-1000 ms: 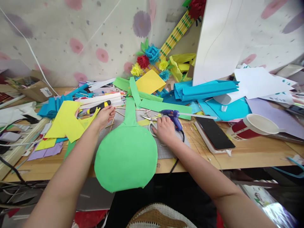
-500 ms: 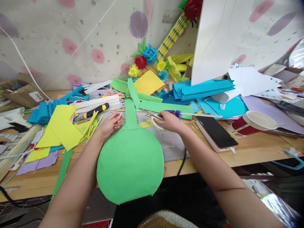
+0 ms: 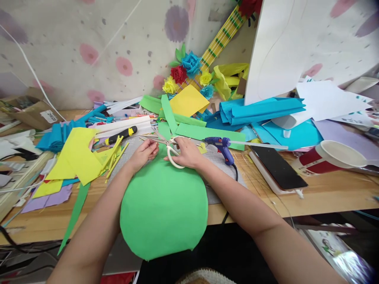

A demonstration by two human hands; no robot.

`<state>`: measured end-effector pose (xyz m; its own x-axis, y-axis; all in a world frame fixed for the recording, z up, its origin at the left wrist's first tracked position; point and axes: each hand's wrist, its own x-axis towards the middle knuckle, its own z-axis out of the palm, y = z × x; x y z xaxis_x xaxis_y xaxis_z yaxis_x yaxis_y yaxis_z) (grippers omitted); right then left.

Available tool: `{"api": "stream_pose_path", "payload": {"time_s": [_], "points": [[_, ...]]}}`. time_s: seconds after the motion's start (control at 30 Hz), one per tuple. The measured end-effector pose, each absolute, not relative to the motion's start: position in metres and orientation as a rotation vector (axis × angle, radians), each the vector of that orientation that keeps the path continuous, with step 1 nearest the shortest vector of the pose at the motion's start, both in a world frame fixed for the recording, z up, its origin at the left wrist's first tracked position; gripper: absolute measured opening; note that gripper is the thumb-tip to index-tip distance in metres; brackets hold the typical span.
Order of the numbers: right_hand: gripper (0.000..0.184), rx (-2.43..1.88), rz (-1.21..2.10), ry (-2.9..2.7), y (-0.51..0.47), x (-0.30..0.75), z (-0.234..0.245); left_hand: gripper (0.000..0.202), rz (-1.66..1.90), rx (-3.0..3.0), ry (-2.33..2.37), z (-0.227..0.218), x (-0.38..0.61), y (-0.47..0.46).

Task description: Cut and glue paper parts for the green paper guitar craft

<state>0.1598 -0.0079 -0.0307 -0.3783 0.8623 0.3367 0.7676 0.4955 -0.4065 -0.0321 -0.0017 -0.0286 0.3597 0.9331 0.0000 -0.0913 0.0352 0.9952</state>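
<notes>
My right hand (image 3: 188, 153) grips a pair of scissors (image 3: 171, 157) by the white handles, its blades slightly parted and pointing left. The blade tips lie right by the fingers of my left hand (image 3: 145, 154), which are pinched together; whatever they hold is too thin to make out. Beneath both hands a round green paper-covered shape (image 3: 164, 209) with a narrow neck hangs partly over the table's front edge. My right hand and the scissors cover much of the neck.
A blue glue gun (image 3: 220, 148) lies right of my hands, beside a phone (image 3: 275, 165) and a paper cup (image 3: 328, 157). To the left are a utility knife (image 3: 121, 135) and yellow paper (image 3: 78, 156). Behind stands a flower-decorated yellow paper guitar (image 3: 222, 39).
My right hand has lifted the scissors and brought them left, over the green neck to my left hand's fingertips. The glue gun is now uncovered. My left hand has moved slightly right.
</notes>
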Motion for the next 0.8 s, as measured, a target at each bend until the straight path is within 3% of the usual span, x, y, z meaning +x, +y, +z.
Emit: {"api": "stream_pose_path", "payload": {"time_s": [0.13, 0.43, 0.8], "points": [[0.054, -1.324, 0.238, -2.333, -0.009, 0.162, -0.027, 0.019, 1.001, 1.289, 0.853, -0.031, -0.032, -0.001], [0.030, -1.524, 0.315, -2.439, -0.017, 0.156, -0.017, 0.017, 1.000, 1.334, 0.840, -0.036, -0.034, 0.002], [0.036, -1.426, 0.164, -2.421, -0.013, 0.158, -0.020, 0.022, 0.942, 1.492, 0.918, -0.031, -0.030, -0.001]]}}
